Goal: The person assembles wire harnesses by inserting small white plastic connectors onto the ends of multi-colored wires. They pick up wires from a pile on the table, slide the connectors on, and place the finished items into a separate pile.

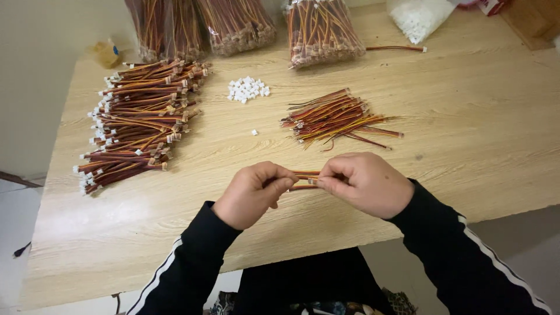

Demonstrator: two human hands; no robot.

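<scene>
My left hand (255, 192) and my right hand (367, 183) meet over the near middle of the wooden table (466, 146). Between them runs a short cable of red, yellow and brown wires (304, 174), pinched at both ends by my fingertips. Whether a white connector sits in my fingers is hidden. Beyond my hands lies a loose bunch of the same cables (335, 118). A small heap of white plastic connectors (248, 88) rests further back, with one stray connector (254, 132) nearer to me.
A large stack of cables with white connectors (137, 119) covers the table's left side. Clear bags of cable bundles (321, 29) line the far edge, beside a bag of white connectors (417, 17). A cardboard box (534, 20) stands at the far right corner.
</scene>
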